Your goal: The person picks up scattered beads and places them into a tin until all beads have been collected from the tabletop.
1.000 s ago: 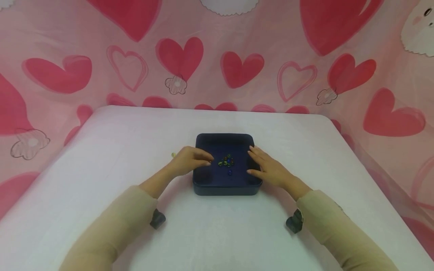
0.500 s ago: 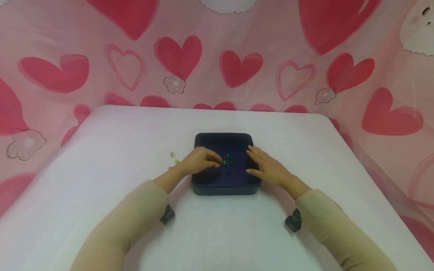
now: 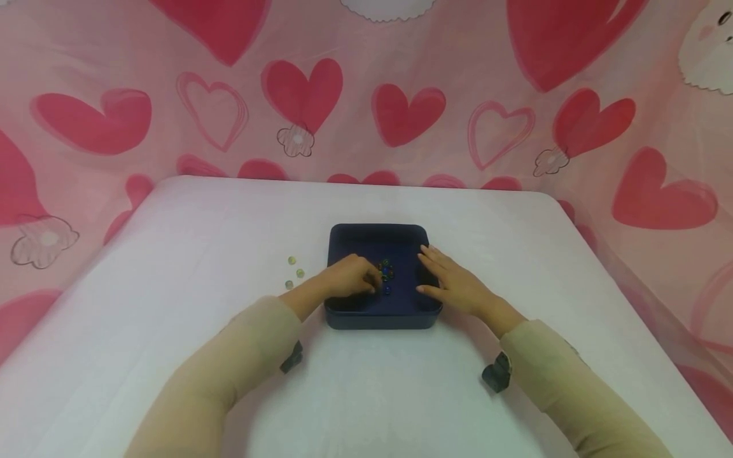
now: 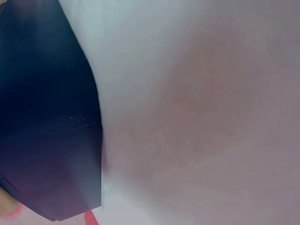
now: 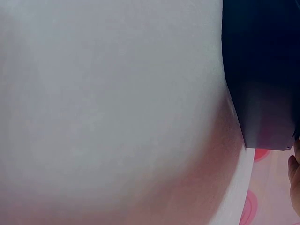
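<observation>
A dark blue square tray (image 3: 383,320) sits on the white table, holding a small cluster of coloured glass marbles (image 3: 387,270). One blue marble (image 3: 387,290) lies a little nearer the front. My left hand (image 3: 350,277) reaches in over the tray's left wall, fingers bent and fingertips right beside the cluster; whether a marble is between them I cannot tell. Spread along the right rim, my right hand (image 3: 452,283) rests with its fingers nearly straight. In the left wrist view the tray's side (image 4: 51,159) shows at left; the right wrist view shows its other side (image 5: 267,112).
Three pale marbles (image 3: 300,273) lie loose on the table left of the tray. A dark wrist-worn device (image 3: 292,357) hangs under the left sleeve, another device (image 3: 496,373) under the right. A pink curtain with red hearts (image 3: 409,114) closes off the back.
My left hand has moved right, from the tray's left edge to the marble cluster, and its fingers have bent more. The pale marbles on the table came into view. My right hand stays put.
</observation>
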The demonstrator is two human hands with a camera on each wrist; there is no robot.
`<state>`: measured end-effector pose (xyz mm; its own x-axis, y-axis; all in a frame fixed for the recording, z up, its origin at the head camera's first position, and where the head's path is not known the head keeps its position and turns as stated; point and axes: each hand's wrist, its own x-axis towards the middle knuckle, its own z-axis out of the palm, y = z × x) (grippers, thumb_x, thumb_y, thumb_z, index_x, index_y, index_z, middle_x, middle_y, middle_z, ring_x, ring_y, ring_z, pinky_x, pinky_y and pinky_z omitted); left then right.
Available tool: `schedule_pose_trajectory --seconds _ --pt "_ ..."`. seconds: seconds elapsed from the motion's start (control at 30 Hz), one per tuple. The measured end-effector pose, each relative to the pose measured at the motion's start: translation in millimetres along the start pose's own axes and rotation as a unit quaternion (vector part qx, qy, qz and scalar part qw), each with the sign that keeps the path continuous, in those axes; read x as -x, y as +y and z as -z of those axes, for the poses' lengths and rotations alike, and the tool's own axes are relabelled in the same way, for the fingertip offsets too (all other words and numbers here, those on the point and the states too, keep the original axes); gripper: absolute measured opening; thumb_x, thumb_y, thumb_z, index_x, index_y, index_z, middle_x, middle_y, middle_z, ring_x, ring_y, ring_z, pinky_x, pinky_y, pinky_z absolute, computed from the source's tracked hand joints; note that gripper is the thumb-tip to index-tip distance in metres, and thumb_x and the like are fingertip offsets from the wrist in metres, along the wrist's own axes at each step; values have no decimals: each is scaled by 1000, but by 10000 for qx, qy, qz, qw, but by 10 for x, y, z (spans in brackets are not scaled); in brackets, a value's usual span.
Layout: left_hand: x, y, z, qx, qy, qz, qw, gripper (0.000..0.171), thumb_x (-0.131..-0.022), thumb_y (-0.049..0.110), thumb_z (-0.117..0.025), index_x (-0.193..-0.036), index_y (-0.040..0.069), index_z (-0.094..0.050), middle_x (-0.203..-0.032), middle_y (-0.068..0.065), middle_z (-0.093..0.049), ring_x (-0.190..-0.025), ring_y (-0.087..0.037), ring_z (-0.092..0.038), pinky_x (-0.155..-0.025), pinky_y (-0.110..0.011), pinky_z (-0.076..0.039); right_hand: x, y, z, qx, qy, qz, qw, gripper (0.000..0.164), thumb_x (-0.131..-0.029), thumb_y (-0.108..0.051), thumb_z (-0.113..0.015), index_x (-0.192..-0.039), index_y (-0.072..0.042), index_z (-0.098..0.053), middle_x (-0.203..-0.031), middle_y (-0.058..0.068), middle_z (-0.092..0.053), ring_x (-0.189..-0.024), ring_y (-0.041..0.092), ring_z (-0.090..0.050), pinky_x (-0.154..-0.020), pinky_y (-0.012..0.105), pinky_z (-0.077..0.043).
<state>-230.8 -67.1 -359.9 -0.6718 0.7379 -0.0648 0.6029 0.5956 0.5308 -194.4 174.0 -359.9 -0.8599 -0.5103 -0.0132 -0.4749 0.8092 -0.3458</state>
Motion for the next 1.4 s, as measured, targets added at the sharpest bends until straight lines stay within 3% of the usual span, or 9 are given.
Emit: schedule_pose_trajectory --seconds 0.27,0.57,0.7,0.87,1.13,1.4 --pt "10 28 -19 -688 -170 -154 9974 17 -76 9 -63 -92 14 -67 -94 2 -64 -90 -12 -56 -81 -25 -42 7 8 -11 -23 17 -37 10000 69 -85 -42 -48 -136 -3 -23 -143 7 -12 -129 22 -7 -101 43 -13" --pt "18 58 -5 -908 -199 -234 9954 19 -75 8 -64 -93 13 -67 -94 1 -64 -90 -13 -57 -81 -25 -42 7 12 -11 -38 37 -57 10000 70 -85 -45 -47 -136 -3 -23 -143 6 -11 -130 21 -7 -101 42 -13" --pt "37 62 22 -685 -73 -279 9972 17 -75 8 -64 -92 11 -67 -93 0 -64 -89 -14 -57 -81 -25 -42 6 9 -4 -66 5 -55 10000 71 -84 -46 -46 -136 -3 -23 -143 6 -11 -130 21 -6 -101 43 -13" --pt "68 41 54 -243 329 -200 9990 16 -76 11 -64 -92 11 -68 -92 2 -65 -87 -10 -58 -77 -22 -43 -1 -2 -2 -65 22 -25 10000 70 -85 -45 -46 -136 -3 -23 -143 7 -12 -130 21 -6 -101 43 -13" --pt "189 -35 201 333 1012 -256 9940 17 -77 11 -64 -94 9 -68 -91 0 -65 -78 -9 -57 -67 -22 -45 2 -9 -10 -64 16 -68 10000 68 -85 -40 -49 -136 -3 -23 -143 7 -12 -130 21 -6 -101 43 -13" --pt "420 -175 399 937 1410 459 9845 21 -80 16 -61 -100 9 -66 -97 -2 -63 -89 -14 -57 -77 -29 -46 7 -10 -12 -83 2 -100 9999 71 -84 -45 -48 -136 -4 -23 -143 6 -12 -130 22 -6 -101 44 -13"
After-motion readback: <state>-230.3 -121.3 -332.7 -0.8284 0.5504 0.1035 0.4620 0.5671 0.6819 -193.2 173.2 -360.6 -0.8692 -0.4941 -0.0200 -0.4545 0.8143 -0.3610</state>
